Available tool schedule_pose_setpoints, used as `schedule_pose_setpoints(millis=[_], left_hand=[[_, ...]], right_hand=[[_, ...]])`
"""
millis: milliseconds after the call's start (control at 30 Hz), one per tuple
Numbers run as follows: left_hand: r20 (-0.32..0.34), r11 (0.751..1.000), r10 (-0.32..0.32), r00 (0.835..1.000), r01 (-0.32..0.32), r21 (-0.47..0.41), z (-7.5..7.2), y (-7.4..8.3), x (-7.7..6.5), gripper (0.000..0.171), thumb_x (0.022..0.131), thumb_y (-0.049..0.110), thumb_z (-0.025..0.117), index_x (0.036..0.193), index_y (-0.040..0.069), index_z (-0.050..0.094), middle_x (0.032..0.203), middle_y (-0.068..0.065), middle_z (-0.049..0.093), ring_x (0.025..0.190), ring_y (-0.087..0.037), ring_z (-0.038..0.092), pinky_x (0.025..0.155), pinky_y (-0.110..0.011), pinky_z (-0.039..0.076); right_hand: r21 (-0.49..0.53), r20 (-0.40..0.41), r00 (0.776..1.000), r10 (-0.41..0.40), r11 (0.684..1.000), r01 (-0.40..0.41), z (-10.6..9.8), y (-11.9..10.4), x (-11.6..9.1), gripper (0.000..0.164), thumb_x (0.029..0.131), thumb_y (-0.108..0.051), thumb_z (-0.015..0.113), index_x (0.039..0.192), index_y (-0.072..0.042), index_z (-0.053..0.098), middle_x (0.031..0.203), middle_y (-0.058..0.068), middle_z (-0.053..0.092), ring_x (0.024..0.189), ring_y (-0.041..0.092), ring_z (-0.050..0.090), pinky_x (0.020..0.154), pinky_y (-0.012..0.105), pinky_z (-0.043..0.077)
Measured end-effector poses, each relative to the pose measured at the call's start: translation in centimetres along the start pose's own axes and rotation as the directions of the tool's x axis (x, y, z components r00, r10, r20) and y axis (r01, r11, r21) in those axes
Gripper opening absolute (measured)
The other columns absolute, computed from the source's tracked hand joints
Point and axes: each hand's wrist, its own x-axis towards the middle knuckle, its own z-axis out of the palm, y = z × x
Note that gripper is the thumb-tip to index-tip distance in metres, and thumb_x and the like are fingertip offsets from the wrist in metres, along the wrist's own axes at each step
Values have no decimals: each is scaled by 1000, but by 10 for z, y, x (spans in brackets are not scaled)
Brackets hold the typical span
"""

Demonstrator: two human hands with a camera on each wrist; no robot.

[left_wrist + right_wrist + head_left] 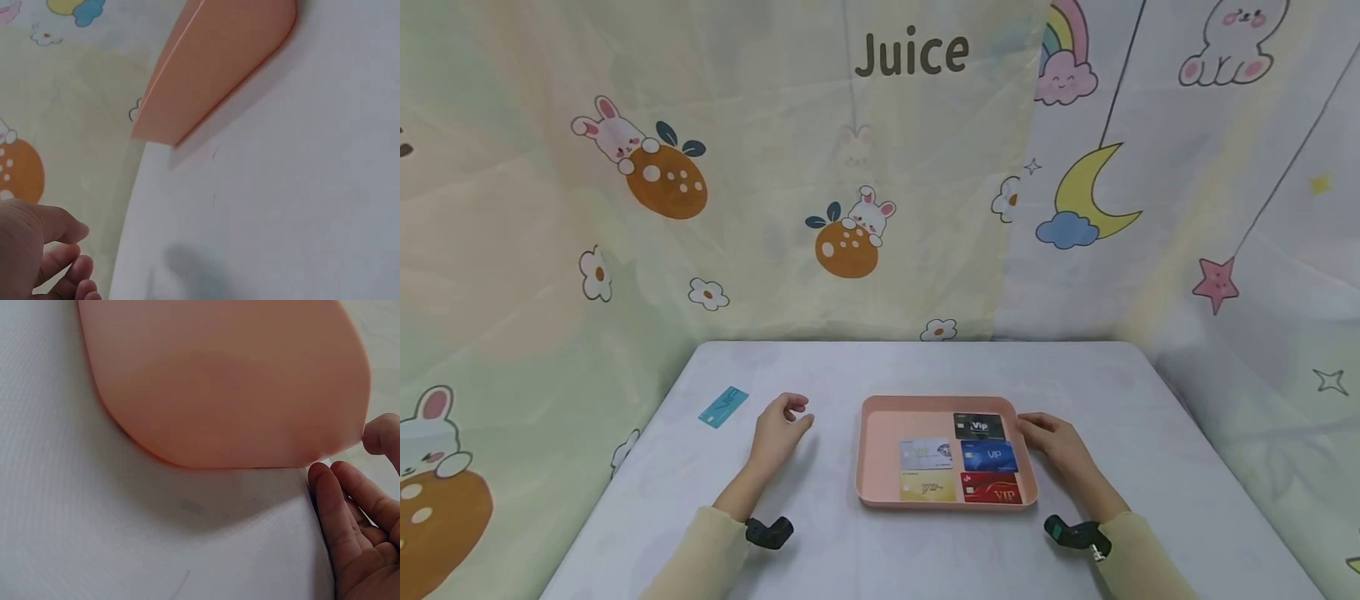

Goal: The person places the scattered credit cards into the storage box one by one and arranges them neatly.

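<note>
A pink tray (pixel 880 450) lies on the white table, holding several cards on its right half. Among them are a black card (pixel 978 427), a blue card (pixel 988 456), a red card (pixel 992 488), a silver card (pixel 925 455) and a gold card (pixel 928 486). My right hand (pixel 1056 446) touches the tray's right side with its fingertips, close to the rim in the right wrist view. To the tray's left, my left hand (pixel 777 432) hangs above the table, fingers loosely bent and holding nothing. Beyond it lies a teal card (pixel 723 407).
The white table (pixel 835 550) ends at a printed cloth backdrop (pixel 760 250) behind and on both sides. Each wrist wears a small black device, one at the left wrist (pixel 769 533) and one at the right wrist (pixel 1078 536).
</note>
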Motion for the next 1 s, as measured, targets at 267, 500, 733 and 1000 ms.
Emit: schedule_pose_setpoints(millis=[267, 500, 733, 1000], left_hand=[[-41, 995, -66, 997, 69, 69, -32, -26, 2, 27, 98, 18, 63, 120, 2, 66, 113, -15, 69, 98, -27, 57, 79, -33, 45], [-81, 987, -88, 993, 98, 128, -57, -53, 7, 27, 98, 13, 58, 120, -3, 63, 113, -21, 68, 98, -32, 62, 79, -36, 48], [-154, 970, -123, 980, 152, 192, -78, -82, 12, 30, 97, 10, 53, 120, -8, 60, 112, -27, 65, 104, -41, 62, 87, -50, 49], [-112, 942, -226, 968, 247, 227, -94, -89, 22, 48, 96, 12, 48, 136, -14, 46, 117, -35, 61, 106, -47, 61, 89, -56, 49]], right_hand=[[10, -1, 1000, 13, 1000, -13, 0, -2, 0, 77, 98, -59, 59, 147, -1, 50, 151, 27, 49, 141, 44, 45, 118, 61, 34], [4, -9, 1000, 18, 1000, -18, -1, -3, 0, 74, 100, -57, 59, 147, 0, 50, 151, 27, 50, 140, 44, 44, 118, 62, 33], [29, -9, 1000, 16, 999, -15, 1, -1, 0, 73, 99, -56, 61, 145, 0, 52, 149, 26, 52, 138, 42, 47, 117, 60, 36], [39, -18, 999, 30, 999, -29, 2, -1, 1, 73, 98, -56, 61, 144, 0, 53, 147, 26, 54, 135, 41, 49, 116, 60, 37]])
